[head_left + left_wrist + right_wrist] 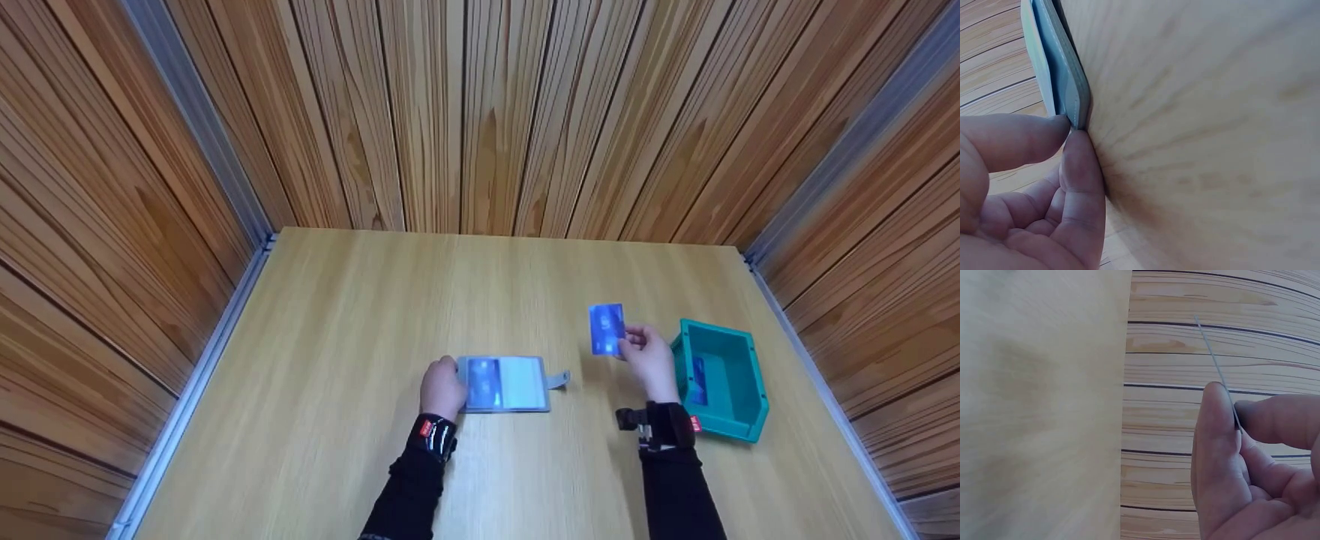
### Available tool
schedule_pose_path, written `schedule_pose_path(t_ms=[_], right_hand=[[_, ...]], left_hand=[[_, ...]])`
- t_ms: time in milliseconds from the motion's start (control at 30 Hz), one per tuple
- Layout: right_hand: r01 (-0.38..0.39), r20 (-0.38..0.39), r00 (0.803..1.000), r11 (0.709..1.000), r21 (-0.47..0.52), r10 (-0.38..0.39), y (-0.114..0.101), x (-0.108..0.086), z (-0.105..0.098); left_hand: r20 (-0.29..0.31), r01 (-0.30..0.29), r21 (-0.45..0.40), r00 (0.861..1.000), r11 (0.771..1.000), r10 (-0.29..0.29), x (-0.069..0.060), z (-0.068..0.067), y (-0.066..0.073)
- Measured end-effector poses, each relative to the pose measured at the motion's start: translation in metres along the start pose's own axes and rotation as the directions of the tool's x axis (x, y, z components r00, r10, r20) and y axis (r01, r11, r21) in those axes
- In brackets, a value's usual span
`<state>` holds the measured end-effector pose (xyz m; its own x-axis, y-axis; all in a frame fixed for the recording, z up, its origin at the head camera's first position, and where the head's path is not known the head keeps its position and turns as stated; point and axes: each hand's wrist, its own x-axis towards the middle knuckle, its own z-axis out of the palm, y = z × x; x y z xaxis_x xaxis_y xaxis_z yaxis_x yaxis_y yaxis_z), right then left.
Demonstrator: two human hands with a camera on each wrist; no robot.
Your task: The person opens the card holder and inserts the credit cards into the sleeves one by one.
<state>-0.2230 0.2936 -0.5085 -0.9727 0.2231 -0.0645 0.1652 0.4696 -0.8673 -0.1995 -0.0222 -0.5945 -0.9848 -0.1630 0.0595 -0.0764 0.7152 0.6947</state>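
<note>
A light blue-grey card holder (523,384) lies spread open on the table, its strap with a snap (559,380) sticking out to the right. In its left side sits a blue card (484,382). My left hand (442,388) pinches the holder's left edge between thumb and finger, close to the tabletop in the left wrist view. Above and right of the holder, my right hand (646,358) pinches another blue card (606,330) by its right edge. The right wrist view shows that card (1213,357) edge-on, raised off the table between thumb and finger.
A teal bin (731,382) stands at the right of the table, just beside the right hand and wrist. A blue card (699,380) lies inside, against its left wall. Wood-panelled walls (487,120) enclose the table (345,315) at the back and sides.
</note>
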Motion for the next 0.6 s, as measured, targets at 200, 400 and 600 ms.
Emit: schedule_pose_path(t_ms=[200,400,600], right_hand=[[-0.006,0.021,1.0,0.999,0.053,0.005,-0.002,-0.003,0.015],[-0.004,0.054,0.999,0.996,0.087,-0.001,-0.007,-0.009,0.031],[-0.014,0.074,0.997,0.996,0.093,0.007,-0.012,-0.016,0.046]], left_hand=[[-0.011,-0.016,0.0,1.0,1.0,0.016,0.0,0.0,0.0],[-0.02,-0.031,0.008,0.999,0.999,0.032,0.0,0.001,-0.001],[-0.022,-0.024,-0.003,0.999,1.0,0.024,0.0,0.001,-0.002]])
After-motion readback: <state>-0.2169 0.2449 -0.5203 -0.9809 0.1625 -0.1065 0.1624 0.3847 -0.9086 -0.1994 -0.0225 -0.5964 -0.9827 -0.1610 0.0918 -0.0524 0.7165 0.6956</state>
